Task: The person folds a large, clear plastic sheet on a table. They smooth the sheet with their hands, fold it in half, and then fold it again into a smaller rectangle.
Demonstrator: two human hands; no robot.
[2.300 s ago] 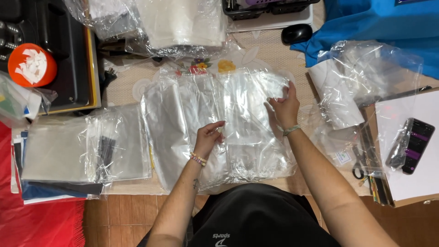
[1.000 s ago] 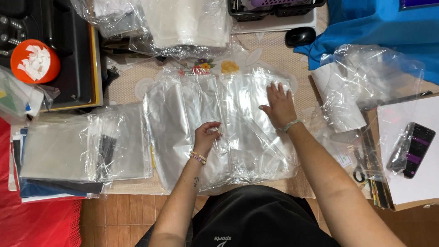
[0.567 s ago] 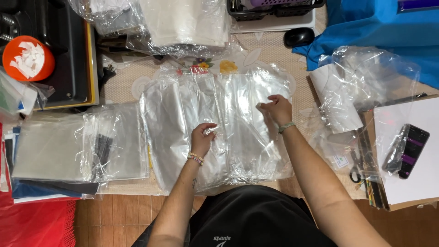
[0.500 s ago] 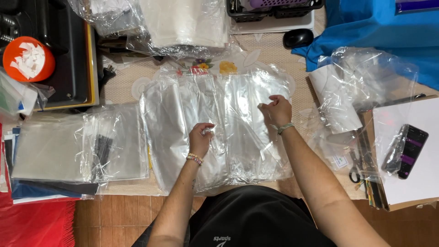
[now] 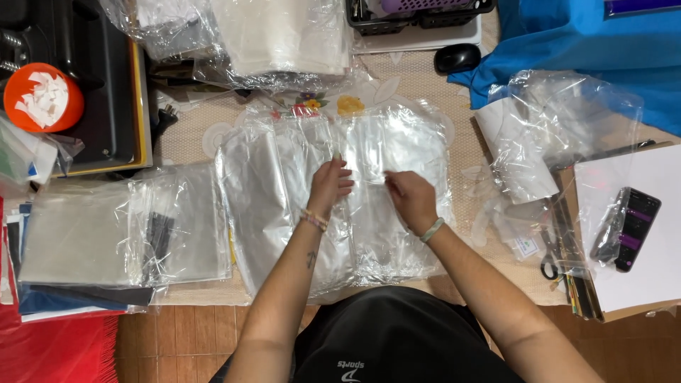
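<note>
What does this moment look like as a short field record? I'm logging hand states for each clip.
left hand: pinching the top sheet of the clear plastic bags
right hand: gripping the same sheet, close beside the left
bag stack: flat, centre of table
left of it: packed bags pile
right side: phone, scissors
far left: orange cup

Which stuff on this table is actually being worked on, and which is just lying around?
In use: left hand, right hand, clear plastic bags.

Lying about: orange tub, computer mouse, phone, scissors, blue cloth.
</note>
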